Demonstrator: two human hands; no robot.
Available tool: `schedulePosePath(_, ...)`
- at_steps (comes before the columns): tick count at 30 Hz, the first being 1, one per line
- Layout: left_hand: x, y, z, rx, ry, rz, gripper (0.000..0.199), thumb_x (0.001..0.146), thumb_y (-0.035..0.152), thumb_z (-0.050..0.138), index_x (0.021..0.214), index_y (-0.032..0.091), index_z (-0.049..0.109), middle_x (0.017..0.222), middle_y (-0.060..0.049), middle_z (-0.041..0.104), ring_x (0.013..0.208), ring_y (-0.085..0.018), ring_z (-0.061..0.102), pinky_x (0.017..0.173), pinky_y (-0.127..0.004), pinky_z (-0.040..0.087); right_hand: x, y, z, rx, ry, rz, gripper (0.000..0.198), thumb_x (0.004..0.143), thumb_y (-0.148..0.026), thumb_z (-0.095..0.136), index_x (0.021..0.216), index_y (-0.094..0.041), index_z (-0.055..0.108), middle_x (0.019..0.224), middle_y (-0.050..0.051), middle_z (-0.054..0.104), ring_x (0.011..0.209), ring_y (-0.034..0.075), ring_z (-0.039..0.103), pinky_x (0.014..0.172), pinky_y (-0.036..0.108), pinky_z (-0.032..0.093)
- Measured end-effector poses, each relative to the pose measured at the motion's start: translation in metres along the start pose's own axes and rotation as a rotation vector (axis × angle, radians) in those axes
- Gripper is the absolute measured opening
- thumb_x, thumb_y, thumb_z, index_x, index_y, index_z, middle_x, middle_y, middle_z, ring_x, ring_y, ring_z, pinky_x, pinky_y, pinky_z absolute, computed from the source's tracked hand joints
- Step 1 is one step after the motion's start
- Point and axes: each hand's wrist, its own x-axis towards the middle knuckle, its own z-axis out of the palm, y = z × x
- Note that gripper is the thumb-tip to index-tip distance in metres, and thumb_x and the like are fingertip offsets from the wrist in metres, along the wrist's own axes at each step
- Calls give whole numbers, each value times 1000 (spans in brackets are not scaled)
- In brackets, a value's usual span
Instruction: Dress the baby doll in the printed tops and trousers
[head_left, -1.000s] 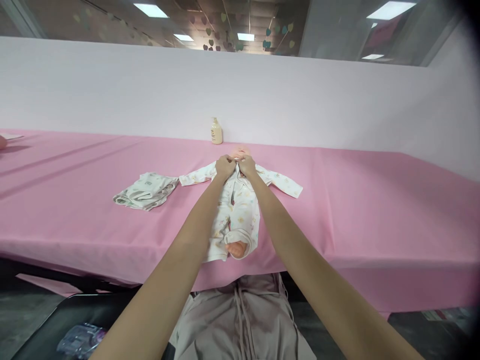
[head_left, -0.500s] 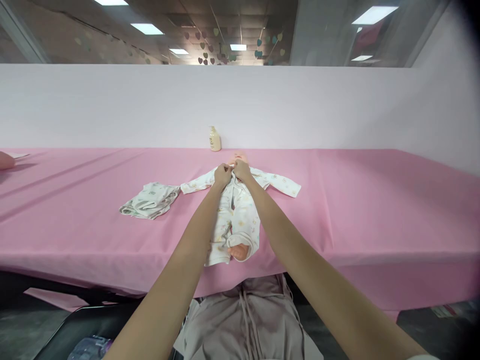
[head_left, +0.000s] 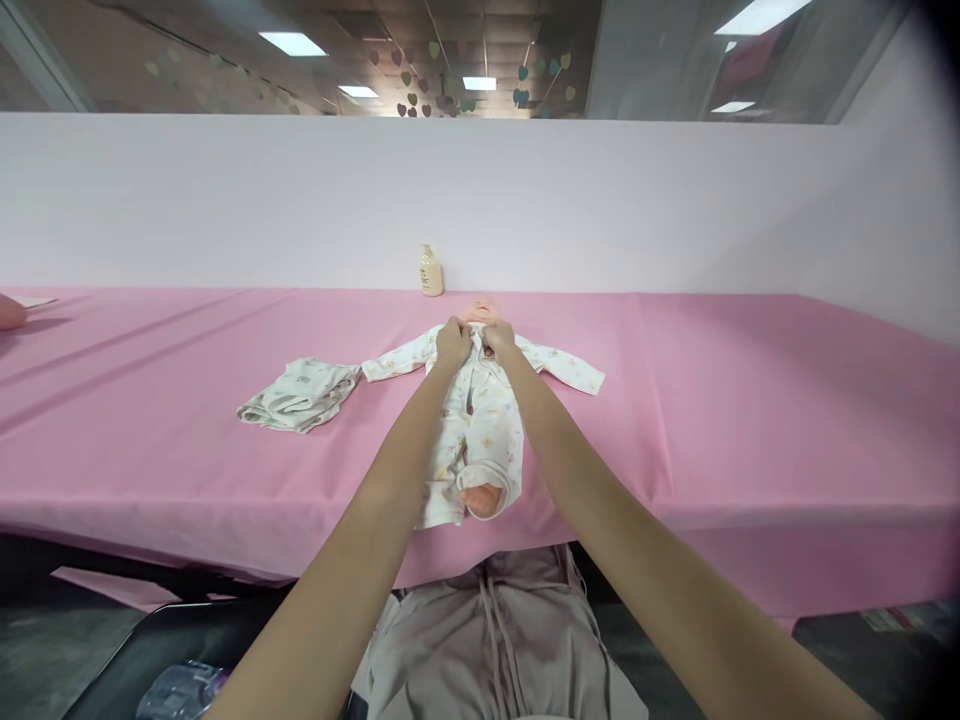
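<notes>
A baby doll [head_left: 481,311] lies on its back, its head toward the wall. It wears a white patterned romper [head_left: 491,425] with both sleeves spread out sideways. One bare doll foot [head_left: 481,499] shows at a leg cuff; the other leg's end lies flat. My left hand [head_left: 454,342] is closed on the romper's front near the neck. Opposite it, my right hand [head_left: 499,337] grips the other side of the same front. The fingertips are partly hidden by the hands, and the fabric between them shows a small gap.
Folded patterned cloth [head_left: 304,393] lies left of the doll on the pink table cover [head_left: 750,420]. A cream pump bottle [head_left: 430,272] stands against the white wall [head_left: 225,200]. A clear plastic item [head_left: 180,690] sits on a black chair [head_left: 120,670] at lower left.
My hands have moved slightly apart at the romper's neckline, and more of the doll's chin area shows above them. The camera view has shifted a little.
</notes>
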Motion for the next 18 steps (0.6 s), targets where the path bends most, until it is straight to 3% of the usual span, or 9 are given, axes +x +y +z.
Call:
schedulePosePath(4,3,-3,3,-57,2,11,11,84,15,49,74,19,50,85,-7,65,86,-21,58,82,-33,39,-8,3,0,-18,97,-9,25,84,-17,43,91,-15,67,75,3,68,71,16,64,73,28,50)
schedulePosePath(8,5,-9,4,-143,2,1,9,82,15,51,74,18,53,82,-5,64,82,-20,57,80,-31,40,-15,0,0,-30,110,-76,27,84,-17,46,98,-15,69,103,7,69,100,18,62,93,29,44)
schedulePosePath(13,7,-16,4,-273,-16,-8,5,81,15,53,76,17,54,74,-1,61,71,-15,56,69,-27,41,-19,-6,-1,-44,54,-138,35,82,-9,44,105,-15,70,111,6,70,107,16,62,97,26,42)
schedulePosePath(18,6,-17,3,-371,-3,-23,7,80,15,54,73,17,53,68,1,59,64,-13,54,64,-25,40,-23,-9,-3,-113,4,-164,36,84,-10,45,110,-17,69,117,6,68,114,17,59,99,26,42)
